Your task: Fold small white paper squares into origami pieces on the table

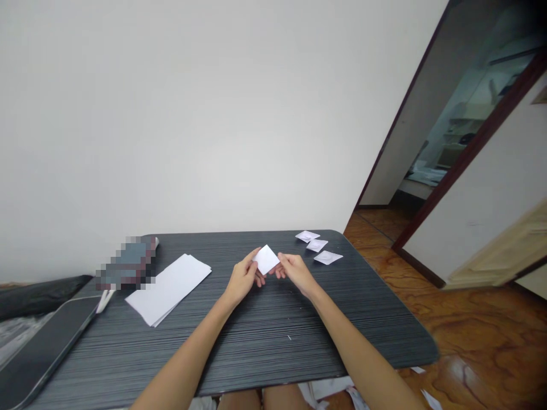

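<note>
Both forearms extend forward from the lower edge of the view and converge above the middle of the table. The left hand (243, 280) is raised, its thumb and fingertips pinching the lower left edge of a small white folded paper square (266, 259). The right hand (296, 273) mirrors it, fingers curled inward and pinching the right edge of the same piece. The paper square sits tilted, one corner up, between the two hands above the table centre. The dark grey rectangular table with fine striped grain (273, 336) carries a fanned stack of white paper sheets (168, 287) left of the hands and three small folded white paper pieces (317, 245) near the far right corner. A dark flat slab-shaped device (38, 353) lies at the table's left edge; a pixelated block (128, 266) near it cannot be identified. Behind stands a plain white wall (192, 114). To the right, glossy brown wooden flooring (470, 341) meets a dark-framed doorway (461, 154).
</note>
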### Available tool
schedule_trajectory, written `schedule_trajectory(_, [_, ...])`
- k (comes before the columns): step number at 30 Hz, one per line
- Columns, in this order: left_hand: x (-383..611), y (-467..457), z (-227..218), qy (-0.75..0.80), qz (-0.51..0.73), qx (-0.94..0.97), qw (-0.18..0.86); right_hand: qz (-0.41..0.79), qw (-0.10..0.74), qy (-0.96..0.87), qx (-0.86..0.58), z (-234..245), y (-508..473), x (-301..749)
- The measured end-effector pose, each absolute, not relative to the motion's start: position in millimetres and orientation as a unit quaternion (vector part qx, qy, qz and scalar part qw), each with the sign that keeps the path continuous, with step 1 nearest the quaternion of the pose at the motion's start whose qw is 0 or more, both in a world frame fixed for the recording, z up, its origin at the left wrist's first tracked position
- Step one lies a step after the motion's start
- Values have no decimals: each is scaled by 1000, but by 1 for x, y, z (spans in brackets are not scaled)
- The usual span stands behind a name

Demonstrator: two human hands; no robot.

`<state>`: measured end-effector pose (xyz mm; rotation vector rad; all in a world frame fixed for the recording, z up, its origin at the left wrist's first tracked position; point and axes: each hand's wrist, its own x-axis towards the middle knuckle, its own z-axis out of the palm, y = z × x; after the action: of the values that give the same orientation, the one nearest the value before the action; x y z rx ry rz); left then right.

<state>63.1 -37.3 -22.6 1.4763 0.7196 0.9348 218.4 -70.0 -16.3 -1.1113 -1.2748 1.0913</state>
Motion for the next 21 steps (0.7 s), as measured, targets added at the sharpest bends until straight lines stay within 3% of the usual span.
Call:
schedule_trajectory(4, [69, -42, -18, 289, 408, 550, 669, 417, 531, -599, -431, -14, -72, 216])
schedule_trajectory(7, [70, -44, -17, 291, 383, 567, 668, 402, 516, -629, -421, -15, -73, 213])
schedule_trajectory(13, [66, -48, -17, 363, 375, 730, 442, 335, 493, -630, -497, -20, -73, 213])
schedule_trajectory(21, [64, -53, -10, 291, 391, 832, 264, 320, 479, -633, -517, -19, -76, 214])
